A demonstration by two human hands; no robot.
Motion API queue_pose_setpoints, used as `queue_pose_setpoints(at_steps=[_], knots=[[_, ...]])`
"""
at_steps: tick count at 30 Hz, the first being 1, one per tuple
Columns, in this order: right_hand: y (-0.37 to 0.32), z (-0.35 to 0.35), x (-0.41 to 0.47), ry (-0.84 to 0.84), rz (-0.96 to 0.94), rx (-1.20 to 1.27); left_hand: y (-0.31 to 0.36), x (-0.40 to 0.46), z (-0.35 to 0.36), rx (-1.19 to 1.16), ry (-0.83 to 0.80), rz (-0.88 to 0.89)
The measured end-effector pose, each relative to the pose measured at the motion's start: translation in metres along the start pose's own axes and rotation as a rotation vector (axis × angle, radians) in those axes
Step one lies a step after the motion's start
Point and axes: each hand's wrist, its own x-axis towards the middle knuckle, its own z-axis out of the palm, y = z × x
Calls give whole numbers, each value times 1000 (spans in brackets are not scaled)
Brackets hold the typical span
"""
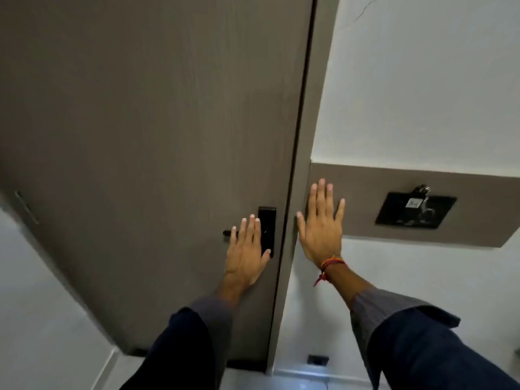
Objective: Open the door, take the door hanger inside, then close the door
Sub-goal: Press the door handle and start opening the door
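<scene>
A grey-brown door (146, 122) fills the left and middle of the view and sits shut in its frame. A black lock plate (267, 220) with a black lever handle (227, 233) is near the door's right edge. My left hand (246, 249) is held flat with fingers apart, over the handle and lock plate. My right hand (320, 223) is spread flat in front of the door frame and the brown wall panel (394, 178). Both hands hold nothing. No door hanger is visible.
A black card holder (416, 211) with a metal key ring is fixed to the brown panel at the right. White walls flank the door. A dark socket (318, 359) sits low on the right wall. A hinge (26, 208) shows at far left.
</scene>
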Motion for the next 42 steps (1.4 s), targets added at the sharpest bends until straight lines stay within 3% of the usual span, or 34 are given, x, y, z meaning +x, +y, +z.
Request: queue_pose_setpoints(at_steps=[5, 13, 17, 21, 24, 28, 31, 36, 42], knots=[[2, 17, 12, 75, 31, -39, 0, 10, 23, 78, 10, -32], [-7, 38, 17, 184, 64, -78, 29, 9, 51, -105, 78, -222], [-10, 46, 21, 236, 99, -69, 40, 6, 53, -383, 298, -352], [-10, 52, 22, 269, 104, -86, 49, 6, 54, -709, 369, -498], [-9, 53, 22, 260, 104, -68, 46, 5, 52, -779, 342, -529], [-6, 53, 20, 268, 84, -16, 37, -3, 47, -831, 188, -527], [-5, 47, 17, 265, 52, 1, 31, -7, 34, -761, 110, -492], [-1, 36, 11, 212, 34, 34, 20, 2, 0, -236, 144, -243], [2, 21, 7, 153, 8, 73, 40, -12, -22, -50, 77, -286]])
